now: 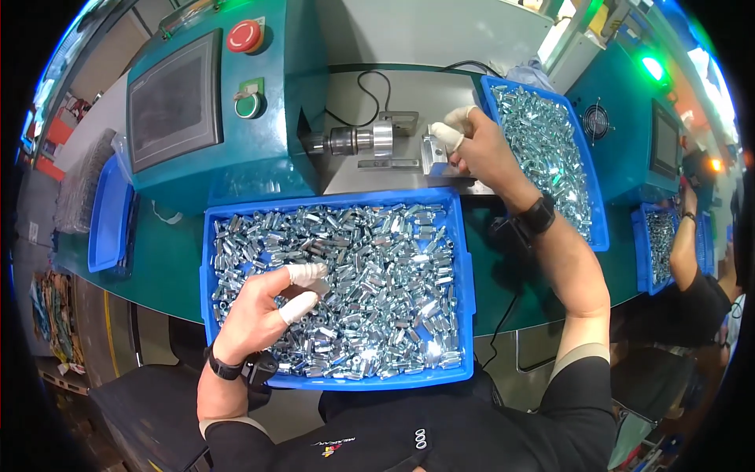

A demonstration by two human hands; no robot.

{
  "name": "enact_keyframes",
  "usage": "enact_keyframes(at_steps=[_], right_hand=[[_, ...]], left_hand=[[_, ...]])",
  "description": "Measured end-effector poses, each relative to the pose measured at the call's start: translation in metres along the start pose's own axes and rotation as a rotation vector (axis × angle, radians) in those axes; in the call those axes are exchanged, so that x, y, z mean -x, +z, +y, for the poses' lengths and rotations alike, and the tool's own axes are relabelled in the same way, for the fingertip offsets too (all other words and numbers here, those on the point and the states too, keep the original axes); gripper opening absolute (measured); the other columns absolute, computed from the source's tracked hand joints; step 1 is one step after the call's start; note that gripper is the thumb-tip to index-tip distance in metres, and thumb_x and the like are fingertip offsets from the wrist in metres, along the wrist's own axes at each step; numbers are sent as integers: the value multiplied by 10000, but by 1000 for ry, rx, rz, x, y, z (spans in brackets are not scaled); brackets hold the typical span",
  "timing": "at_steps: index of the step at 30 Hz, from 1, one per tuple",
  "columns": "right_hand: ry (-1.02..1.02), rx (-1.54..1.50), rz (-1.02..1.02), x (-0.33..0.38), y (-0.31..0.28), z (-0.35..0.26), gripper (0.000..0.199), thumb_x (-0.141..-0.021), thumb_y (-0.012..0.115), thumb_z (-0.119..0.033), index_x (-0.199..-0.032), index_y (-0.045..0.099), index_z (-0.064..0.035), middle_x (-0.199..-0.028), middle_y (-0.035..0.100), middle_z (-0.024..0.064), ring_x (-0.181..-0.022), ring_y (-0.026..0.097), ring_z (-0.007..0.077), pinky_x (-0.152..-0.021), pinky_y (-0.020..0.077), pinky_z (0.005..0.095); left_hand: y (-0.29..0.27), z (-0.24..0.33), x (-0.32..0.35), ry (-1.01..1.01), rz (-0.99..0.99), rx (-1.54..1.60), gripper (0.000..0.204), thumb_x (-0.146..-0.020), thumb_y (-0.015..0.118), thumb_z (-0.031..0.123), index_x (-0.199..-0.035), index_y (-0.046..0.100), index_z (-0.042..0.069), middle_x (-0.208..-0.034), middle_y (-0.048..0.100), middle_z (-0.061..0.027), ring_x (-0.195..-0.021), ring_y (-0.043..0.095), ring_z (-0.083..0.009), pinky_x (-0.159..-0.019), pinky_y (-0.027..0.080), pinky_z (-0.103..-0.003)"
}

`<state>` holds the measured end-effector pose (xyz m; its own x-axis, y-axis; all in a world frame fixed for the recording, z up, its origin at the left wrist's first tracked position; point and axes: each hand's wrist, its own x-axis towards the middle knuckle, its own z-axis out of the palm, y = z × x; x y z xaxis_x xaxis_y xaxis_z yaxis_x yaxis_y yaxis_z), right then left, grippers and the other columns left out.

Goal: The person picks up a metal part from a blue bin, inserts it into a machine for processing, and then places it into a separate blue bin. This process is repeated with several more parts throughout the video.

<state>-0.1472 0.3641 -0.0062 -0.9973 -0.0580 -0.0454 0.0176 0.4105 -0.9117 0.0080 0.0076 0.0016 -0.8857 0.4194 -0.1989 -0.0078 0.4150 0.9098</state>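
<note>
My left hand (263,311) hovers over a blue tray (464,287) heaped with shiny metal hex sleeves (377,291). Its thumb and forefinger wear white finger cots and stand apart, with no part visible between them. At the machine, my right hand (480,145) reaches to a small metal fixture block (435,155), thumb and forefinger in white cots too. Those fingers are drawn together at the block's top; whatever they hold is hidden. Left of the block, a round metal chuck (383,139) sits on the spindle (344,141) with a gap between.
The teal machine (267,169) carries a dark screen (174,102), a red stop button (244,36) and a green button (248,105). A second blue tray (602,228) of metal sleeves stands right of my right hand. Farther right, another person's arm (684,252) reaches by a blue basket (643,259).
</note>
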Motion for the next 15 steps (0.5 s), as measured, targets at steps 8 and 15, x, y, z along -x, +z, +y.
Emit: enact_keyframes(at_steps=[8,15], right_hand=[[-395,724,150,-12,7,-14,489,-902,776,-362,-1239,633,-39,-876,720,189,-868,710,360,-795,555,456],[-290,898,204,7,-39,-17,501,-915,714,-369,-1301,633,-61,-945,751,207,-962,720,397,-844,554,483]], left_hand=[[10,-4,-1,-16,12,73,365,-995,656,61,-1355,664,-1,-1125,780,-103,-998,737,-168,-934,575,-335],[4,-7,6,24,16,38,360,-1006,653,59,-1361,660,2,-1131,779,-102,-1004,730,-162,-935,573,-331]])
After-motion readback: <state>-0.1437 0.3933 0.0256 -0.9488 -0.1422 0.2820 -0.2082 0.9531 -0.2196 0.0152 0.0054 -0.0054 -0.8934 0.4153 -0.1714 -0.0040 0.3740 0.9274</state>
